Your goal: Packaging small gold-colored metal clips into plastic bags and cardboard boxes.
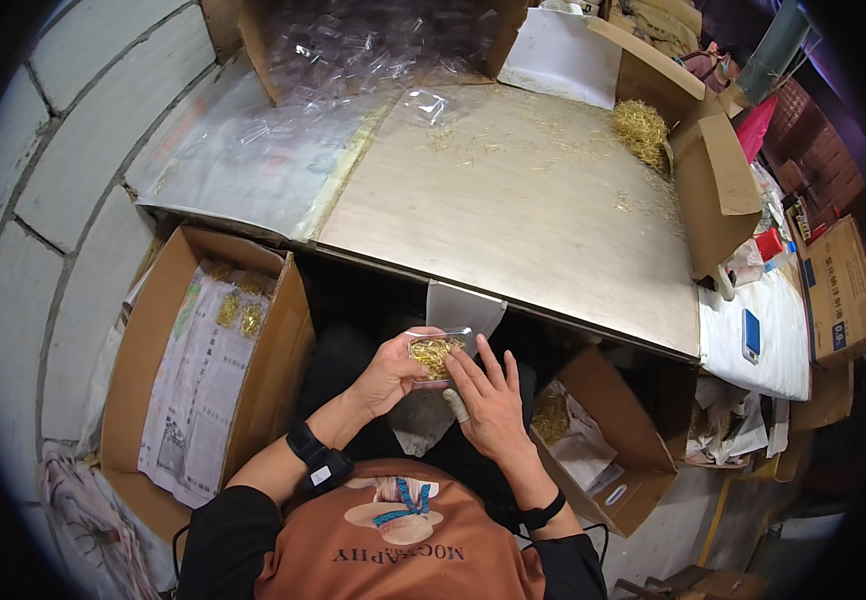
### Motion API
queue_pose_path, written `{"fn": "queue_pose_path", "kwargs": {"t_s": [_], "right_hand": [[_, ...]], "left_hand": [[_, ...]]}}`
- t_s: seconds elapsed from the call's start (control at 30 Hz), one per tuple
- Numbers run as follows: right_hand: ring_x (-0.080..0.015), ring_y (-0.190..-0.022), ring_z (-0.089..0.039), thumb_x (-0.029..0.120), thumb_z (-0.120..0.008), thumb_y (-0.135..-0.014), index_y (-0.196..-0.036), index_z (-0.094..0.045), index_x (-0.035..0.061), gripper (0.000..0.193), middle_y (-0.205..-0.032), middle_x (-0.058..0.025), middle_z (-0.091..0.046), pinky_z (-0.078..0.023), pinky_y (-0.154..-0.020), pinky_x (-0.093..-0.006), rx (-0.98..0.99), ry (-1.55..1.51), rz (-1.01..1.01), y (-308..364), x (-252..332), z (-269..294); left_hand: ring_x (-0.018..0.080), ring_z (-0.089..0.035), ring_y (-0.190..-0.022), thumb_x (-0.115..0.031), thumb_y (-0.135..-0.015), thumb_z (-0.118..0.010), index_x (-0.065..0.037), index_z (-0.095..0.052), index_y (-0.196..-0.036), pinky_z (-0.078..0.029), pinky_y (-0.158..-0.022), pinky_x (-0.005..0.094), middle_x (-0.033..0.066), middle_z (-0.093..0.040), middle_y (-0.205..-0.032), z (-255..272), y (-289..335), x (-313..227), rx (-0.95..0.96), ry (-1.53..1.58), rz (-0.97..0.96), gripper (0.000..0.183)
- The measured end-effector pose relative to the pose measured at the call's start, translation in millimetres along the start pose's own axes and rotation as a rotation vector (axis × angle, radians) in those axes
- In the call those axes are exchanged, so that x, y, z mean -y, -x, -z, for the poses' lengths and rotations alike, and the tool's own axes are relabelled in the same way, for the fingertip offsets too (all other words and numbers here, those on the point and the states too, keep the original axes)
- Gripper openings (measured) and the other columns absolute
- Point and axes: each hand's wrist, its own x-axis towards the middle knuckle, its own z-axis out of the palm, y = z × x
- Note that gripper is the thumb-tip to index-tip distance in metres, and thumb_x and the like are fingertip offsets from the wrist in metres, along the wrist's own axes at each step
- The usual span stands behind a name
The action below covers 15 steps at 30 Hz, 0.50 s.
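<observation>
Our left hand (390, 368) curls round the clear box (462, 337) of gold pieces (432, 354) before us, our right hand (488, 402) lies half-open against it, and, probably light and brittle, it wants gentle gripping by its sides.

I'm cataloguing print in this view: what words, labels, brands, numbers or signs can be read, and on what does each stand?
Wording is not copied here; print stands on:
Orange-brown shirt: large dark letters, legible, upside down in the picture.
Cardboard carton at right: dark and blue markings, partly legible.
Newspaper sheets in the left box: print mostly too small to read.
</observation>
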Motion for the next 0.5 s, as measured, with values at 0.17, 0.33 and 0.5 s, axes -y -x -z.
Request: {"fn": "queue_pose_path", "kwargs": {"t_s": [0.17,0.33,0.5], "right_hand": [[-0.0325,-0.133,-0.033,0.015,-0.064,-0.078,-0.129,-0.048,0.0083,0.054,-0.132,-0.0091,-0.048,-0.023,-0.106,-0.0532,-0.018,-0.052,-0.027,-13,2,1],[-0.0365,-0.124,-0.043,0.011,-0.066,-0.071,-0.122,-0.05,0.002,0.054,-0.128,-0.0184,-0.049,-0.033,-0.099,-0.0544,-0.213,-0.081,-0.041,10,-18,7],[-0.0371,-0.129,-0.034,0.013,-0.061,-0.076,-0.127,-0.045,-0.0004,0.055,-0.133,-0.019,-0.043,-0.026,-0.103,-0.0511,-0.058,-0.094,-0.079,-10,4,-17]], "left_hand": [[0.0212,-0.059,-0.104,0.005,-0.08,-0.051,-0.003,-0.042,-0.126,-0.055,-0.083,0.0369,0.014,-0.053,-0.119,6,-3,-2,0.017,-0.029,-0.006,0.049],[0.0208,-0.06,-0.1,-0.025,-0.096,-0.042,-0.003,-0.048,-0.123,-0.054,-0.079,0.0381,0.0103,-0.058,-0.113,-16,-22,13,0.089,0.024,0.018,0.035],[0.0196,-0.063,-0.088,-0.021,-0.095,-0.044,0.0,-0.052,-0.115,-0.055,-0.069,0.0319,0.0121,-0.062,-0.103,7,-10,11,-0.153,-0.152,-0.149,0.03]]}}
